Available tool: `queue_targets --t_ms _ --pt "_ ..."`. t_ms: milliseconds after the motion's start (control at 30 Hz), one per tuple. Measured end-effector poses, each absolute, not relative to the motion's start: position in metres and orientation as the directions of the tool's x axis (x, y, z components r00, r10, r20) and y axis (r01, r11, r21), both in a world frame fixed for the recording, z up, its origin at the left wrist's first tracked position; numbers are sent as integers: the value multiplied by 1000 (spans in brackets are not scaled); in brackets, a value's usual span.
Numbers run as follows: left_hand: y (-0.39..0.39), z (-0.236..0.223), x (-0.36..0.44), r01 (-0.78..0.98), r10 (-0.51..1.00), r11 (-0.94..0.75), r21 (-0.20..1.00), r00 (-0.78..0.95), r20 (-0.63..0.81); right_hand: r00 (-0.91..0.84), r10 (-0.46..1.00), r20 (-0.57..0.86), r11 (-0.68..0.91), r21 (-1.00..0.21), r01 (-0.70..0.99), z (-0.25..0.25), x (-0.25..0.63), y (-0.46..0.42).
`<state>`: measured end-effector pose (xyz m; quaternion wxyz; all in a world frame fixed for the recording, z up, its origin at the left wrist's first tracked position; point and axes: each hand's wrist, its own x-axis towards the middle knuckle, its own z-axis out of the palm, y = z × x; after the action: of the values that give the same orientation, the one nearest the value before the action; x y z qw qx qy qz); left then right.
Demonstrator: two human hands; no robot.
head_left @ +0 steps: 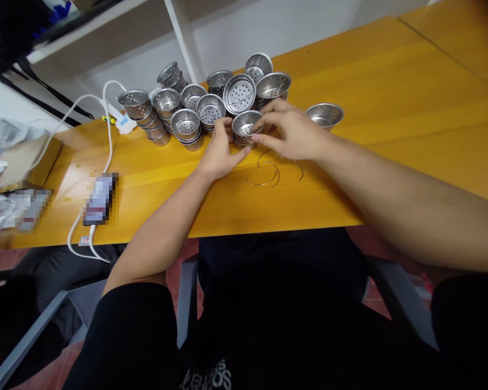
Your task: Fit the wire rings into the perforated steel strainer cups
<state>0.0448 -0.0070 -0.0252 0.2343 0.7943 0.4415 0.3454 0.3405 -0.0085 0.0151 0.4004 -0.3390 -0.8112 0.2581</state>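
Note:
Two nested metal strainer baskets (243,125) with perforated sides stand on the table between my hands. My left hand (220,154) curves round their left side, its thumb low in front. At the upper basket's right rim, my right hand (289,129) grips with thumb and fingers; some fingertips are hidden behind the metal. Several thin curved wires (268,176) lie on the wood just in front of the hands. More strainer baskets (186,123) stand in stacks close behind and to the left, and one tilted basket (239,93) shows its perforated bottom.
A single strainer basket (324,115) stands right, beyond my right forearm. Left on the yellow table (329,208) lies a phone (101,199) with a white cable (110,135). Plastic bags (2,208) lie farther left, near another person's arm. White shelving (183,40) rises behind.

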Motion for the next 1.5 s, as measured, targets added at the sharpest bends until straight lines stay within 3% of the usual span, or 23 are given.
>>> queue_targets --t_ms 233,433,933,1200,1300,1367,1433,1500 --pt "-4 -26 45 524 859 -504 687 385 338 -434 771 466 623 -690 368 -1 335 -1" --pt "1 -30 44 522 854 -514 681 386 348 -423 751 508 659 -619 427 -6 336 5" --pt "-2 -30 46 513 891 -451 731 307 335 -399 767 502 639 -646 417 1 333 3" --pt "-44 24 62 762 946 -297 575 155 284 -404 856 322 514 -613 600 41 333 -31" --pt "-58 45 74 802 956 -274 530 168 240 -352 864 359 501 -551 668 67 342 -41" --pt "-63 52 80 811 954 -288 510 197 226 -244 855 457 472 -491 732 85 354 -42" --pt "-65 54 83 802 944 -322 503 228 240 -74 847 527 351 -448 822 99 371 -39" --pt "-64 50 84 785 931 -358 506 259 257 49 888 458 174 -433 885 108 389 -33"
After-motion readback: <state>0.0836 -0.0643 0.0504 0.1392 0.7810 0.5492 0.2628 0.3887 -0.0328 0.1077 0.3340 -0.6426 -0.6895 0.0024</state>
